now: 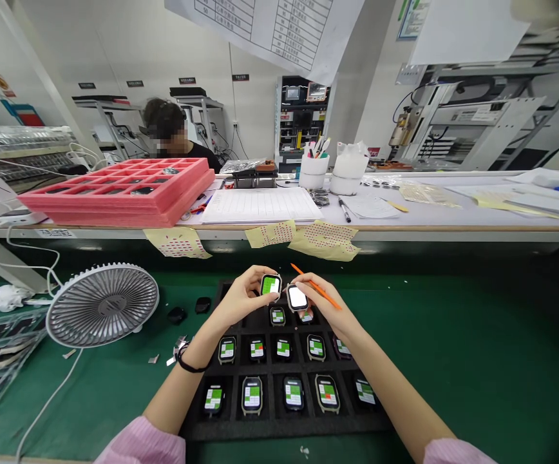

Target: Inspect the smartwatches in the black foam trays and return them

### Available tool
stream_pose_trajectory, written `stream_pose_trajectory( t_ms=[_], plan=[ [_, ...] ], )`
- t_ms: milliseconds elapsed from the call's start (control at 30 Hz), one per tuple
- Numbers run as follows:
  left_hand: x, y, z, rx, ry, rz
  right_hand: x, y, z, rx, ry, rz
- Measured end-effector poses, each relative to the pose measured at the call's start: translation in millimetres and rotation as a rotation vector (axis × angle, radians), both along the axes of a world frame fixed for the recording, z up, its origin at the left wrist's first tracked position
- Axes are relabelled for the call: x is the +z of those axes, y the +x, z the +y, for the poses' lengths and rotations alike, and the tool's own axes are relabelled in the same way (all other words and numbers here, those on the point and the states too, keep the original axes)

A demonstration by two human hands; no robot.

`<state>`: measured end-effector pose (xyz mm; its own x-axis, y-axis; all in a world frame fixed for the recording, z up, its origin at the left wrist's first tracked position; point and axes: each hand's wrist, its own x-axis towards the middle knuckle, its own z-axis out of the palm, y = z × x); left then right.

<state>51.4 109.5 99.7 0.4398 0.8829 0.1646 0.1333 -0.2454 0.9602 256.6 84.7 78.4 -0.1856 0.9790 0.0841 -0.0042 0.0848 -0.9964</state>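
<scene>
My left hand (pixel 244 295) grips a smartwatch (pixel 270 287) without a strap; its lit screen is green and white. Close beside it, my right hand (pixel 325 299) pinches a second smartwatch (pixel 297 297) whose screen glows plain white. An orange stick (pixel 315 285), like a pen or pry tool, also lies in the right hand and points up to the left. Below both hands is a black compartment tray (pixel 286 422) with several lit smartwatches (pixel 252 394) in its cells. My hands and forearms hide some of the tray's far and right cells.
A white fan (pixel 103 304) stands left on the green mat, near two small black pieces (pixel 177 315). Clear trays (pixel 4 361) lie far left. On the shelf are a red foam tray (pixel 120 193), papers (pixel 263 205) and a pen cup (pixel 314 169). A person (pixel 176 132) sits beyond.
</scene>
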Motion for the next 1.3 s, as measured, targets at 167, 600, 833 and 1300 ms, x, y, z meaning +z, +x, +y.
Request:
stream_pose_trajectory(
  t_ms=[167, 600, 833, 1300],
  plan=[
    [-0.8, 0.1, 1.8, 0.026, -0.018, -0.028, -6.6, 3.7, 3.3, 0.094, 0.061, -0.021],
    [2.3, 0.6, 0.9, 0.128, -0.09, -0.063, -6.8, 1.5, 1.5, 0.164, 0.078, -0.063],
    [2.5, -1.5, -1.0, -0.046, -0.024, -0.045, -2.6, 1.8, 0.3, 0.034, 0.008, 0.036],
    [0.1, 1.4, 0.0, 0.003, -0.042, -0.086, 0.9, 3.6, -1.3, 0.112, 0.049, 0.002]
  ],
)
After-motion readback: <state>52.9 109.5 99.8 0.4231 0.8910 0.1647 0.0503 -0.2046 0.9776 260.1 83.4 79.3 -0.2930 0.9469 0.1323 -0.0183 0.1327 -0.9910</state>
